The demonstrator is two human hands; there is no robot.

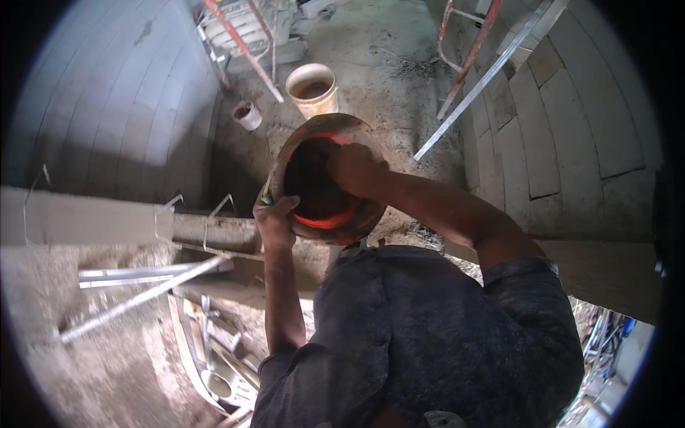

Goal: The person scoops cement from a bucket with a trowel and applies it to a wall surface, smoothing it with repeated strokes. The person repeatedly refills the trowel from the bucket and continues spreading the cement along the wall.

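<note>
A round bucket (pixel 334 221) with an orange inner wall and a dirty, mortar-stained rim is held tilted in front of my body, its mouth facing up at me. My left hand (pixel 275 217) is closed on the bucket's left rim, the thumb lying over the edge. A small green thing shows beside that thumb; I cannot make out what it is. Inside the mouth is my right hand (pixel 354 170), its fingers curled. Whatever those fingers hold is hidden in the dark interior.
Beyond stand a whitish bucket (pixel 312 107) and a small stained pail (pixel 247 116). Red metal frames (pixel 242 50) (pixel 467 64) rise on both sides. A long metal bar (pixel 485 85) leans at the right block wall (pixel 564 128). Metal profiles (pixel 143 298) lie at lower left.
</note>
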